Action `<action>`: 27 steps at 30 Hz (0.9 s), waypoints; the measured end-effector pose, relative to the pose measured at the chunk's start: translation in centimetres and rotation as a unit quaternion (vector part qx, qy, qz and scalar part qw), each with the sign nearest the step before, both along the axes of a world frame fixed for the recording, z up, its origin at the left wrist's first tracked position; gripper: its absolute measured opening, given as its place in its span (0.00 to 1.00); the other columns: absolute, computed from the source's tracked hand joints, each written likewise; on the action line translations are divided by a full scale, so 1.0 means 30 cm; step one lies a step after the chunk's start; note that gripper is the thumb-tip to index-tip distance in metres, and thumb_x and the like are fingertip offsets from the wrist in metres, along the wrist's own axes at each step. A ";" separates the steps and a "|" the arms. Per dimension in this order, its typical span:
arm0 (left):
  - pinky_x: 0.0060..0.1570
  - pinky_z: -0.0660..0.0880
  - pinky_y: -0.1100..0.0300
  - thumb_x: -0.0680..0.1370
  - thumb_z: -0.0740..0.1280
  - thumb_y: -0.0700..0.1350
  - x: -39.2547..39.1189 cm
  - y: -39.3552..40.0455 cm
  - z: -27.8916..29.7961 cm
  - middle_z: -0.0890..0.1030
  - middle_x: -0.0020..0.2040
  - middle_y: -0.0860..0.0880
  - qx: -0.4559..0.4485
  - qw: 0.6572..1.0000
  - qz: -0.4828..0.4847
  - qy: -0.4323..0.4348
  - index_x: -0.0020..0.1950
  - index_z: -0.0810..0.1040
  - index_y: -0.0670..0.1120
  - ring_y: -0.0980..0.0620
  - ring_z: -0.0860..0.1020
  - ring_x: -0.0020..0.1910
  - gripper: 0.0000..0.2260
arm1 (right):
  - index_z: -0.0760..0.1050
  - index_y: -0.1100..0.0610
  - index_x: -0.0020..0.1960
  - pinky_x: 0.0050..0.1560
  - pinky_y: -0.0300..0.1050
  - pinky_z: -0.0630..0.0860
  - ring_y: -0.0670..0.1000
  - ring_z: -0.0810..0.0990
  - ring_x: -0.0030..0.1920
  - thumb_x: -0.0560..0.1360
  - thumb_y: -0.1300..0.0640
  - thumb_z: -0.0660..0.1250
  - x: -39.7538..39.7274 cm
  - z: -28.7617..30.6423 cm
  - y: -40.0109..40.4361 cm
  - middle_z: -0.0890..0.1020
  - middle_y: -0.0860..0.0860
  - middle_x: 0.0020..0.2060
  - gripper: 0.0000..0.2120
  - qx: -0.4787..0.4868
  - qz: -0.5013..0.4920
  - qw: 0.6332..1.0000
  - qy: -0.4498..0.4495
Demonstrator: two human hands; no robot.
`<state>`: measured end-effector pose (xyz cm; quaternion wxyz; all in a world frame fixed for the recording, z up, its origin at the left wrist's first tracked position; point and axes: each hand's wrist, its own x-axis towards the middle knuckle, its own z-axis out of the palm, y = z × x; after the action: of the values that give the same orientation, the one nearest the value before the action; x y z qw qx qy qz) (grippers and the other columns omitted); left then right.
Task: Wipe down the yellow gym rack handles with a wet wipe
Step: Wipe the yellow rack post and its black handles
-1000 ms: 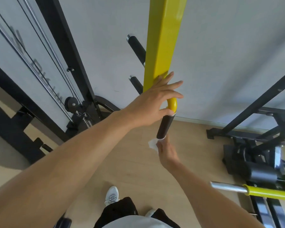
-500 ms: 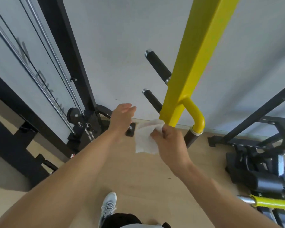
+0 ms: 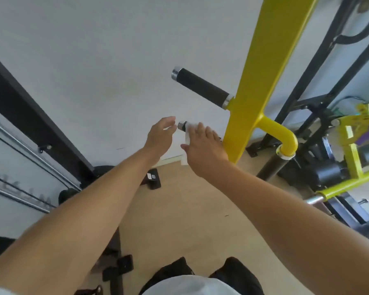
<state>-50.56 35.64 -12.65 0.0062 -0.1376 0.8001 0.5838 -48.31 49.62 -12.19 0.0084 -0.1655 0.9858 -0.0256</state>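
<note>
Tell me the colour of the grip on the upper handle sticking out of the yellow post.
Black, with silver metal end caps, on the upper handle; the head view shows it clearly.

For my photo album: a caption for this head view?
Right hand lays a wet wipe over the lower black handle.
</note>
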 end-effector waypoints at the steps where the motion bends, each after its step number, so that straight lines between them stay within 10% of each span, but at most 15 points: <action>1: 0.68 0.73 0.43 0.82 0.60 0.53 -0.016 -0.006 0.000 0.80 0.62 0.51 -0.010 1.000 -0.023 0.003 0.62 0.78 0.53 0.48 0.77 0.64 0.12 | 0.57 0.59 0.75 0.69 0.54 0.68 0.60 0.69 0.67 0.84 0.52 0.54 -0.003 0.010 0.004 0.69 0.60 0.67 0.22 -0.001 -0.013 1.000 0.018; 7: 0.58 0.71 0.70 0.81 0.66 0.48 -0.067 -0.002 -0.022 0.84 0.54 0.57 -0.013 0.996 -0.076 0.049 0.60 0.84 0.51 0.60 0.79 0.56 0.10 | 0.68 0.63 0.65 0.47 0.47 0.68 0.56 0.78 0.53 0.81 0.62 0.58 -0.043 0.037 -0.028 0.79 0.58 0.54 0.13 0.096 -0.094 0.991 0.023; 16: 0.50 0.74 0.75 0.79 0.71 0.48 -0.045 -0.034 -0.093 0.86 0.49 0.61 0.025 0.995 -0.057 0.073 0.55 0.86 0.52 0.70 0.81 0.49 0.07 | 0.68 0.62 0.65 0.61 0.53 0.73 0.57 0.80 0.53 0.83 0.57 0.55 -0.034 0.020 -0.070 0.79 0.57 0.55 0.14 0.158 -0.025 0.985 0.058; 22: 0.50 0.70 0.73 0.78 0.70 0.50 -0.049 -0.011 -0.098 0.86 0.47 0.58 0.035 0.996 -0.043 0.064 0.55 0.86 0.52 0.73 0.78 0.45 0.08 | 0.68 0.62 0.68 0.68 0.74 0.62 0.71 0.77 0.57 0.76 0.47 0.67 0.078 0.088 0.012 0.73 0.66 0.57 0.27 0.598 0.054 0.800 0.003; 27: 0.46 0.72 0.75 0.78 0.72 0.47 -0.064 -0.014 -0.095 0.85 0.46 0.61 0.050 0.997 -0.032 0.049 0.52 0.86 0.52 0.74 0.78 0.41 0.05 | 0.71 0.61 0.62 0.63 0.56 0.71 0.56 0.81 0.45 0.84 0.54 0.54 -0.020 0.050 -0.048 0.76 0.57 0.44 0.14 0.297 0.011 0.952 0.077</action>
<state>-52.47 35.21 -15.49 -0.0075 -0.0824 0.7732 0.6287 -48.90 48.18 -10.68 -0.0181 -0.1679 0.9447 0.2812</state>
